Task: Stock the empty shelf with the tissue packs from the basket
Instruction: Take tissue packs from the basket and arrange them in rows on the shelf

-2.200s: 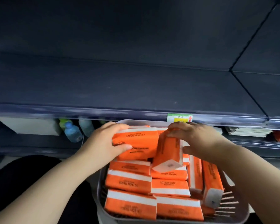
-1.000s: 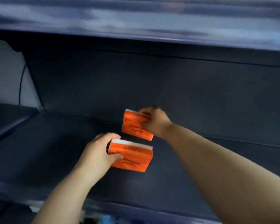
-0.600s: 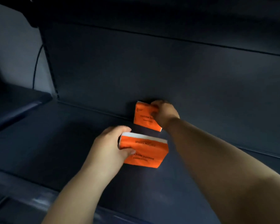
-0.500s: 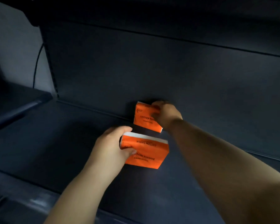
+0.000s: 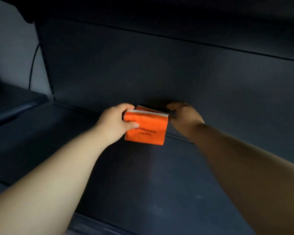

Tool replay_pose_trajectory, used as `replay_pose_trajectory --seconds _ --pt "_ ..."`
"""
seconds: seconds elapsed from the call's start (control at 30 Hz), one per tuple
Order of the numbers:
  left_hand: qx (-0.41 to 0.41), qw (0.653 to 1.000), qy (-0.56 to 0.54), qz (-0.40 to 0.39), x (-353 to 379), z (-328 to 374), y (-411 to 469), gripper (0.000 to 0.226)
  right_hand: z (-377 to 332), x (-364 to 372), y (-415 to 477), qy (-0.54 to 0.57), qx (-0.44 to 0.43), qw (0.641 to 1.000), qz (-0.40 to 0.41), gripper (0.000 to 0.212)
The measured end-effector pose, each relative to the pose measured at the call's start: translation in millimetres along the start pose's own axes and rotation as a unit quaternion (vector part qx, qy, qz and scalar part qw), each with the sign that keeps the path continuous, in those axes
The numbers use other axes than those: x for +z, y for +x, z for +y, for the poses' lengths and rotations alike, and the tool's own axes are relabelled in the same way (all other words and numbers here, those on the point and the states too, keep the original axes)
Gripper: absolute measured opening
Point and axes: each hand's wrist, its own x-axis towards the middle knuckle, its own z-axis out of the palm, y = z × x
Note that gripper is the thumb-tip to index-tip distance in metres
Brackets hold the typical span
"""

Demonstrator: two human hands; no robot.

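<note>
Left hand [image 5: 115,122] grips an orange cotton tissue pack [image 5: 148,131] by its left end, thumb across the front. Second pack [image 5: 143,108] just behind. Right hand [image 5: 183,117] curls beside them; its hold is unclear.

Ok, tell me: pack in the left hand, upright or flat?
Upright: the tissue pack, gripped by the left hand, shows its printed face, white edge up.

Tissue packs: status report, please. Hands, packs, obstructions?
Left hand grips front tissue pack. Right hand beside rear tissue pack, grip unclear. Both packs near back panel. No obstruction seen.
</note>
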Motion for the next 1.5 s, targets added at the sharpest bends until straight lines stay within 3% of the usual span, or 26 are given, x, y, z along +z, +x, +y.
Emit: replay_pose_trajectory --seconds 0.33,0.63,0.8,0.93,1.13,1.37,1.5 --pt "-0.063 0.993 -0.097 -0.034 31.8 -39.0 27.1 0.074 16.9 -4.4 -29.6 0.032 0.019 0.999 -0.013 0.044" --pt "-0.082 0.994 -0.044 -0.064 44.3 -28.6 19.6 0.09 -11.0 2.2 -44.0 -0.02 -0.007 0.998 -0.064 0.041" --pt "-0.079 0.994 -0.036 -0.061 40.1 -21.3 11.2 0.103 -12.6 -6.3 -55.8 -0.044 0.013 0.998 -0.047 0.045" --pt "-0.033 0.997 0.065 -0.038 25.2 -10.0 -2.4 0.097 -17.6 -23.3 -67.2 -0.047 0.016 0.997 -0.062 0.048" --pt "0.027 0.968 0.233 -0.093 2.6 29.1 -46.2 0.086 -34.7 -67.1 -102.0 -0.071 0.008 0.993 -0.095 0.054" --pt "0.06 0.937 0.312 -0.144 -2.4 97.6 -136.7 0.075 -53.5 -116.5 -183.7 -0.091 -0.004 0.989 -0.114 0.053" --pt "0.101 0.933 0.305 -0.16 5.7 135.9 -192.6 0.074 -51.4 -134.1 -239.6 -0.075 -0.006 0.99 -0.122 0.055"
